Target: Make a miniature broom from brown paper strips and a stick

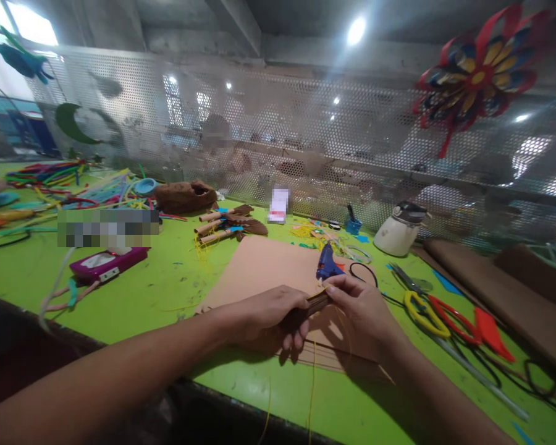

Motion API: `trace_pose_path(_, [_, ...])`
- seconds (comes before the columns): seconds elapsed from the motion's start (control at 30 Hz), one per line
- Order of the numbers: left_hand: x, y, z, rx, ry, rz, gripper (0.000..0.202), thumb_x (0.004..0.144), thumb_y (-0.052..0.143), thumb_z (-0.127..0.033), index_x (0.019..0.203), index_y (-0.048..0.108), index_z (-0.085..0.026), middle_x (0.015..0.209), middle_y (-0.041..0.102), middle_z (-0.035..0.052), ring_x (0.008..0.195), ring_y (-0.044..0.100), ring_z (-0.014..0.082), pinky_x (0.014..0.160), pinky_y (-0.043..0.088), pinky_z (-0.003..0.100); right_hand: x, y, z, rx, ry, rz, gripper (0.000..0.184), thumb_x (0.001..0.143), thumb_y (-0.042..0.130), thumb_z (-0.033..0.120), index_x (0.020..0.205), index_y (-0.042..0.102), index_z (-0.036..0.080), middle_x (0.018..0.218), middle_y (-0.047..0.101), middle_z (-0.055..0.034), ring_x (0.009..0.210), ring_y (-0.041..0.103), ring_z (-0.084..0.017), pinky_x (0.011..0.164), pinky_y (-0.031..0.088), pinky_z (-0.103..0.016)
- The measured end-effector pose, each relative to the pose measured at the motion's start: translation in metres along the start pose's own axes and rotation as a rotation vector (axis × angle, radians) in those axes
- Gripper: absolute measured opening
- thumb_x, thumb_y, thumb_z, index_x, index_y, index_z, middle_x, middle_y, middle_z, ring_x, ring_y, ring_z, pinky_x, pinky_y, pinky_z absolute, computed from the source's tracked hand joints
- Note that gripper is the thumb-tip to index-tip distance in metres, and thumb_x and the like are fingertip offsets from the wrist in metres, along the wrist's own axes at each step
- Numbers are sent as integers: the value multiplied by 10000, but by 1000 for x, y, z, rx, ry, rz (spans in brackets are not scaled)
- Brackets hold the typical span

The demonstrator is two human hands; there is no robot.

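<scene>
Green tabletop [167, 284] | left hand [275, 311] + right hand [364, 306] | holding brown bundle [318, 301]

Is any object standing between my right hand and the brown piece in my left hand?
Nothing visible blocks it: the right hand is at one end of the brown piece in the left hand. The glue gun lies beyond.

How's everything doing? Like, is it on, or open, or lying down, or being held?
Left hand, holding the brown bundle
Right hand, pinching the bundle's end
Brown sheets, lying flat
Glue gun, on the sheets; can't tell if hot
Yellow scissors, lying down; blades unclear
Phone, screen lit
White jug, upright
Ceiling lamp, on
</scene>
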State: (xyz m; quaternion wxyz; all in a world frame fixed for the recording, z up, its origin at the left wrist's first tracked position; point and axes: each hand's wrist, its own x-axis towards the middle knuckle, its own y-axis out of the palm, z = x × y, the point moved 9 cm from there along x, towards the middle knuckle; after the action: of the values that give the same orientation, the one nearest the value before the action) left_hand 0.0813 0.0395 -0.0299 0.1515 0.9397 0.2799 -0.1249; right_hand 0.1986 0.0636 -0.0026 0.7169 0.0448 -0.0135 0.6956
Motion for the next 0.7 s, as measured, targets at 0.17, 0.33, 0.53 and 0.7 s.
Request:
trace_pose_path(0.17, [-3,0,2,-41,-8,-9,378,825,387,-412,598,530,-146,458,463,12,397,413,108,429,352,256,3,-7,3,11,-8,-41,232,626,751,355,715,648,167,674,605,6,664,498,-138,669,366,-278])
trace_pose_path(0.33, [-4,4,-11,-130,59,-36,228,796,478,-345,654,471,-167,515,422,-41,419,289,61,452,251,228,6,-9,2,25,-33,-26,238,627,758,361,727,648,174,707,611,-4,713,526,-162,717,387,-305])
trace_pose_path(0.53, [-10,4,-24,100,176,-64,309,843,415,-433,667,458,-183,531,381,-36,459,248,81,463,198,249,9,-8,2,69,-26,14,244,623,766,371,724,653,179,702,608,-12,704,532,-167,691,418,-303])
trace_pose_path(0.7, [-28,7,-50,518,449,-111,101,721,561,-272,692,513,-187,645,446,-1,598,329,109,566,271,253,14,-11,-2,108,-3,17,273,582,791,381,706,659,177,696,601,-18,704,526,-170,680,433,-306])
